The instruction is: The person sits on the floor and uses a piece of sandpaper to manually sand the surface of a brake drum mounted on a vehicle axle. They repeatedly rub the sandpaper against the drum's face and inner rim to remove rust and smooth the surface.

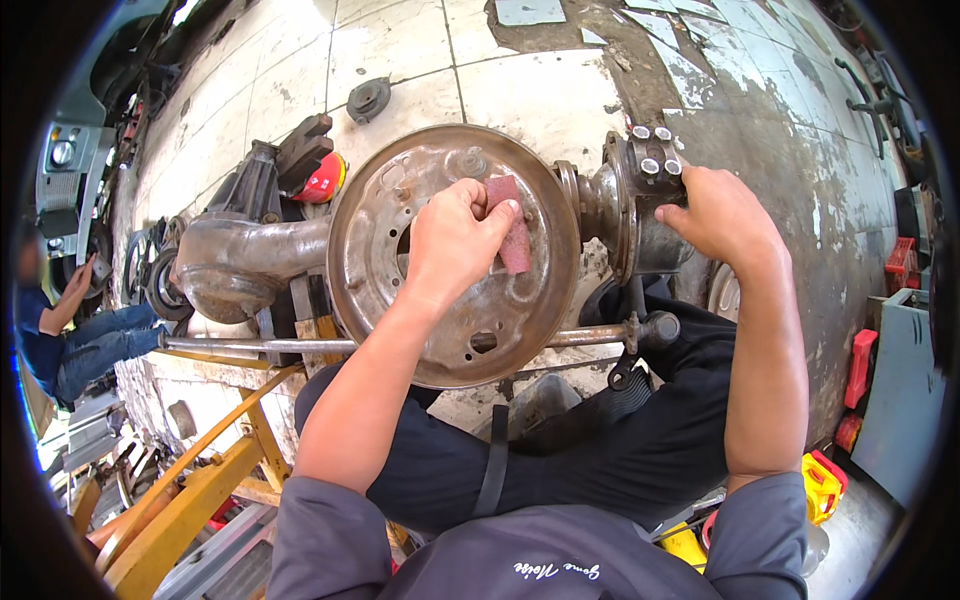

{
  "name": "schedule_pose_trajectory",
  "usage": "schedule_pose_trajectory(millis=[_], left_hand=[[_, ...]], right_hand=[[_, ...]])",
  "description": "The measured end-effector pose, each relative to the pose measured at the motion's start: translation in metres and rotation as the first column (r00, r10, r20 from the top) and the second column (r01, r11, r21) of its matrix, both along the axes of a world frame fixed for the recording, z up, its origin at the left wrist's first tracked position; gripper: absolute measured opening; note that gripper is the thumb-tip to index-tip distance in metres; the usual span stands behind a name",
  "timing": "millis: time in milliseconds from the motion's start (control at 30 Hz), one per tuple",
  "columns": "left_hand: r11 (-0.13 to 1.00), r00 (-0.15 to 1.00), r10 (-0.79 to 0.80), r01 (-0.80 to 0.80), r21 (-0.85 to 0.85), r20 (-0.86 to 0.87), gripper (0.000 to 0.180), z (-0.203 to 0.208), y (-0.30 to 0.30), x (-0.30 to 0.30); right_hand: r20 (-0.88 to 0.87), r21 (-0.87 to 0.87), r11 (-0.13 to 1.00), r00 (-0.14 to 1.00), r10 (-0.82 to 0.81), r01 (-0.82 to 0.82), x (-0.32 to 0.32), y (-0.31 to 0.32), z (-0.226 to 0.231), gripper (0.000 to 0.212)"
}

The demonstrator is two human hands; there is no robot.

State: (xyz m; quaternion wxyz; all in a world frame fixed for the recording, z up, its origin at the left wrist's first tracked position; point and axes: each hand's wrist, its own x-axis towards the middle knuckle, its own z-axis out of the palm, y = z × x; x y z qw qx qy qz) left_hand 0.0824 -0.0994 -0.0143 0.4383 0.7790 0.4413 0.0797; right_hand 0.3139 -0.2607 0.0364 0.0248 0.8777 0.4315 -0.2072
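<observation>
My left hand (452, 238) pinches a folded strip of reddish sandpaper (508, 228) between thumb and fingers. The strip lies against the face of a round, worn metal brake backing plate (440, 335), which has several holes and a raised rim. To the right, my right hand (728, 215) grips the side of a greasy steering knuckle (655, 245), its thumb on the near face and the fingers partly hidden behind. Bolt heads (650, 150) stand on the knuckle's top. An axle housing (255, 255) extends left behind the plate, and a steel rod (590, 336) runs below it.
A yellow metal frame (205, 480) stands lower left. On the tiled floor lie a round metal part (369, 100) and, near the axle, a red can (322, 180). A blue-grey cabinet (895, 390) is at right. Another person (85, 330) sits at far left.
</observation>
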Motion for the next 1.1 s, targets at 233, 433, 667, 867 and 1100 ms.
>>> schedule_pose_trajectory(millis=[233,433,667,867,1100], left_hand=[[0.999,1.0,-0.023,0.023,0.035,-0.015,0.028,-0.003,-0.007,-0.006],[0.99,0.994,-0.088,0.095,0.109,-0.06,0.03,0.001,-0.02,-0.009],[0.994,0.998,0.019,-0.012,-0.11,0.065,0.03,0.003,-0.013,-0.004],[0.999,0.998,-0.05,0.05,0.011,0.022,0.033,-0.001,-0.009,-0.01],[0.984,0.979,-0.174,0.175,0.004,-0.109,0.031,0.009,-0.017,-0.018]], right_hand=[[0.01,-0.028,1.0,1.0,-0.006,0.006,0.001,0.003,0.0,0.038],[0.034,0.008,1.0,0.999,-0.007,0.007,-0.003,0.002,0.003,0.038],[0.036,0.036,0.999,0.999,-0.011,0.01,-0.004,-0.001,0.001,0.039],[0.019,-0.006,1.0,1.0,-0.003,0.004,-0.001,0.003,-0.001,0.037],[0.032,-0.001,1.0,0.999,-0.019,0.019,-0.001,0.0,-0.002,0.038]])
